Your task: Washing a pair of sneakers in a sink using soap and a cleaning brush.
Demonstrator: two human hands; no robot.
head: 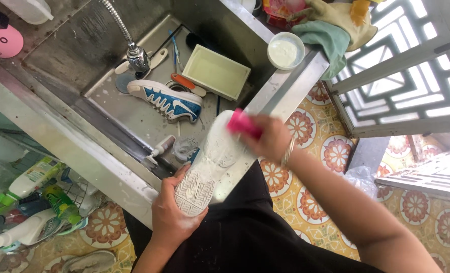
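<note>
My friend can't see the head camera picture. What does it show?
Over a steel sink, the left hand holds a soapy white shoe sole-up while the right hand presses a pink brush on it. A blue and white shoe and a pale green tub lie in the sink.

- The scene is bright, with daylight that comes from the right side through the white window grille (412, 76); the openings there are overexposed to pure white.
- The steel sink (134, 119) shows soft grey reflections, and its front rim carries a pale glare.
- Shadows are soft; the area below the counter on the left is dimmer.
- The right hand (268, 139) and the pink brush (244, 124) in it are smeared by motion blur.
- The white shoe (209, 164) and the left hand (172, 215) look fairly sharp.
- Straight lines bend near the edges, as with a wide lens.
- Fine details look a little soft overall.
</note>
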